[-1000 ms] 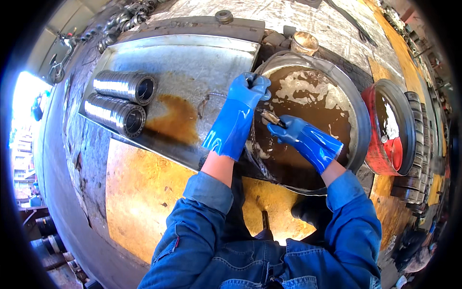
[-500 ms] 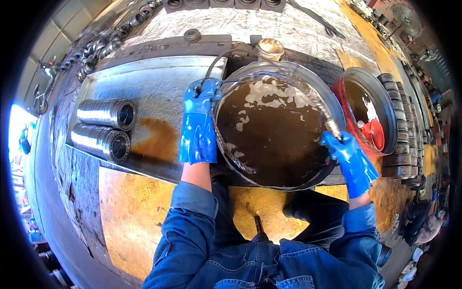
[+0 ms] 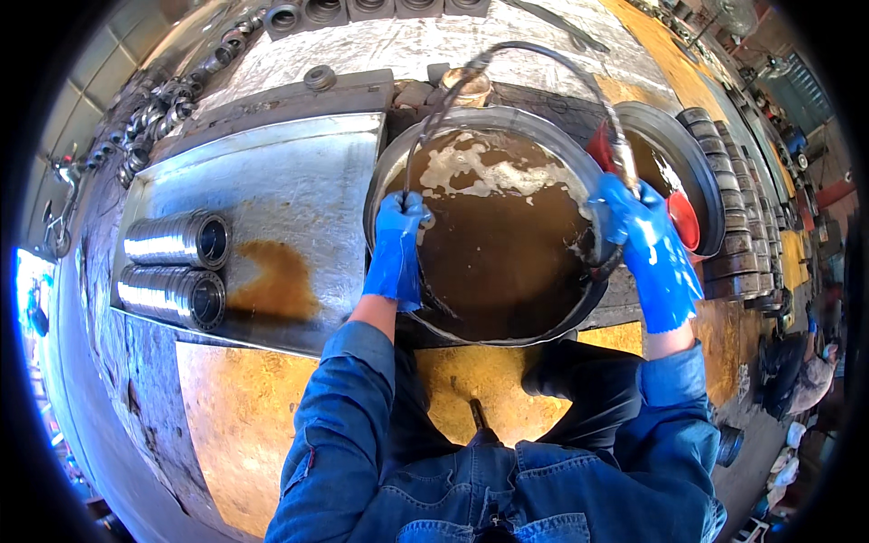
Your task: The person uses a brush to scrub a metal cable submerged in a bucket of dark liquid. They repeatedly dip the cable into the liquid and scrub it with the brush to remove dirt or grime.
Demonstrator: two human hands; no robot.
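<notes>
Hose up in a big loop over the tub, both hands on it

So the black hose (image 3: 543,45) is arching way up right now, with the top of the loop showing past the tub's (image 3: 534,124) far rim. Left hand (image 3: 398,235) is closed in a fist around one side of it, over the tub's left rim. Right hand (image 3: 641,226) is wrapped around the other side, just below the shiny metal fitting (image 3: 623,158), out by the right rim and close to the red funnel (image 3: 685,222). Both hands are in blue gloves, neither one's open.

Compared with half a second ago: the loop was sagging low across the far part of the tub, and now it's well up. Left hand was over the gap by the tray (image 3: 299,181) and has come in over the rim. Right hand's shifted toward the far side. Two stacks of metal rings (image 3: 172,271) haven't budged, lying by the tray's near left corner.
</notes>
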